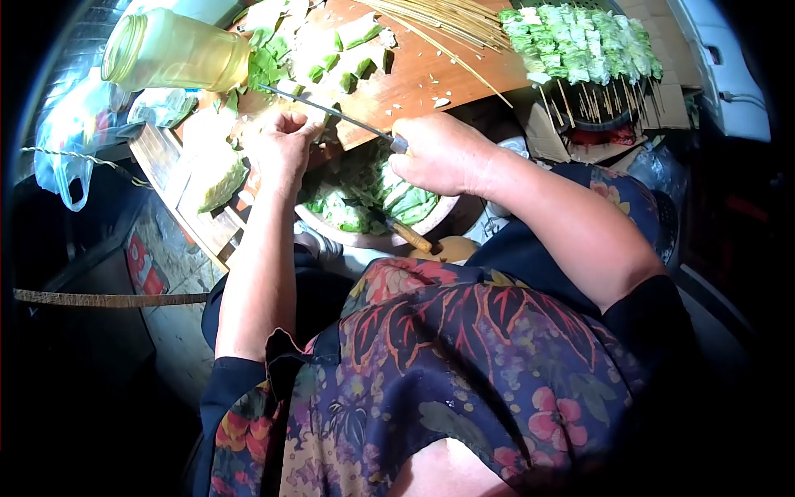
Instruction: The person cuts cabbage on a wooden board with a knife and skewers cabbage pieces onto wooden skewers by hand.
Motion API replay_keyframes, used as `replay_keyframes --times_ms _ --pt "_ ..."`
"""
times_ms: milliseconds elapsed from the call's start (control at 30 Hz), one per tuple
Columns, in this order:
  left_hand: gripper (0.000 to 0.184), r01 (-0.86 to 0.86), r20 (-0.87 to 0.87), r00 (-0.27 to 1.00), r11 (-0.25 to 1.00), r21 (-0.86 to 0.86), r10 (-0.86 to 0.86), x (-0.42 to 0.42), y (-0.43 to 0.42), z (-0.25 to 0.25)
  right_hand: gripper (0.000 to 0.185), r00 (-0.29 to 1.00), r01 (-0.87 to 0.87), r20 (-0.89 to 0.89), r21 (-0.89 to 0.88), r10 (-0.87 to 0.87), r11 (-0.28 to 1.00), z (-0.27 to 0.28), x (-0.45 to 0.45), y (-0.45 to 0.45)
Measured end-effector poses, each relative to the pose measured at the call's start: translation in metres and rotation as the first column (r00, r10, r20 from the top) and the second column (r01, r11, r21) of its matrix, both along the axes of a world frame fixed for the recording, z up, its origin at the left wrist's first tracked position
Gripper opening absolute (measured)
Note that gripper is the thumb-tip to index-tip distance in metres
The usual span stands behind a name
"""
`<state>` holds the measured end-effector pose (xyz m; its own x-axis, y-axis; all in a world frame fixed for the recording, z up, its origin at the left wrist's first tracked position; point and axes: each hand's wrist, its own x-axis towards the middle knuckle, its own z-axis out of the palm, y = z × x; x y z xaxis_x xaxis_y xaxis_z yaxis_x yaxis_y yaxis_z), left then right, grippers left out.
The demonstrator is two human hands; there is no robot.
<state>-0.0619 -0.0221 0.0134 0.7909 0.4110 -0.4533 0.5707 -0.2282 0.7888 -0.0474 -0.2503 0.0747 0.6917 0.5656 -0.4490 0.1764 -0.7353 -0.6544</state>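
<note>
My right hand (439, 153) is wrapped round the handle of a long, thin knife (348, 118). Its blade slants up and left over the wooden board (414, 83), past my left fingers. My left hand (283, 147) is curled with thumb and fingers close together at the board's near edge; whatever lies between them is hidden. Beside that hand, at lower left, rests a pale green cabbage chunk (222, 180). Cut leaf pieces (352, 74) are scattered over the board's far side. Below both hands, a basin (364, 240) holds loose cabbage leaves (348, 211).
A yellowish glass jar (170, 54) stands at the board's upper left. Bamboo sticks (455, 25) lie at the back, near skewered cabbage (571, 45) at upper right. A wooden-handled tool (411, 238) rests in the basin. A plastic bag (70, 141) hangs at far left.
</note>
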Motion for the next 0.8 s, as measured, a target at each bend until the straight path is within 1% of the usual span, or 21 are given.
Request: replay_keyframes --times_ms 33,67,133,167,300,367,500,567,633,767,800 --pt "0.015 -0.002 0.017 1.0 0.998 -0.058 0.003 0.002 0.004 -0.006 0.03 1.0 -0.015 -0.003 0.001 0.015 1.0 -0.002 -0.002 0.001" --pt "0.015 -0.002 0.014 1.0 0.998 -0.058 0.003 0.001 0.005 -0.006 0.03 1.0 -0.016 -0.005 0.0 0.016 1.0 -0.002 -0.004 0.001" --pt "0.013 -0.052 -0.052 0.998 0.992 -0.115 0.046 0.003 -0.002 0.007 0.03 0.999 -0.037 -0.033 -0.049 0.036 0.998 -0.002 -0.006 0.002" --pt "0.011 -0.022 -0.01 1.0 0.995 -0.097 0.021 0.004 0.001 0.003 0.03 0.999 -0.038 -0.035 -0.049 0.036 0.998 -0.002 -0.006 0.002" --pt "0.01 -0.003 0.005 1.0 0.998 -0.067 0.003 0.005 0.006 -0.006 0.029 0.995 -0.06 -0.082 -0.085 0.053 0.995 -0.003 -0.003 0.002" --pt "0.011 0.081 0.05 0.995 0.997 0.007 -0.082 0.005 0.01 -0.015 0.029 0.994 -0.069 -0.096 -0.087 0.06 0.994 -0.003 -0.001 0.003" --pt "0.011 0.093 0.047 0.994 0.996 0.007 -0.094 0.007 0.012 -0.017 0.029 0.99 -0.1 -0.103 -0.069 0.093 0.993 -0.001 0.005 0.006" --pt "0.012 0.117 0.028 0.993 0.992 0.038 -0.119 0.008 0.012 -0.015 0.03 0.987 -0.118 -0.114 -0.061 0.11 0.991 0.003 0.01 0.008" --pt "0.012 0.112 0.018 0.994 0.993 0.03 -0.112 0.008 0.008 -0.009 0.03 0.975 -0.177 -0.151 -0.097 0.161 0.979 0.012 0.016 0.012" --pt "0.012 0.109 -0.023 0.994 0.994 0.018 -0.109 0.009 0.009 -0.01 0.029 0.97 -0.195 -0.169 -0.132 0.172 0.972 0.003 0.02 0.021" --pt "0.012 0.11 -0.024 0.994 0.994 0.018 -0.11 0.008 0.01 -0.013 0.029 0.978 -0.162 -0.154 -0.134 0.141 0.978 -0.002 0.019 0.021"
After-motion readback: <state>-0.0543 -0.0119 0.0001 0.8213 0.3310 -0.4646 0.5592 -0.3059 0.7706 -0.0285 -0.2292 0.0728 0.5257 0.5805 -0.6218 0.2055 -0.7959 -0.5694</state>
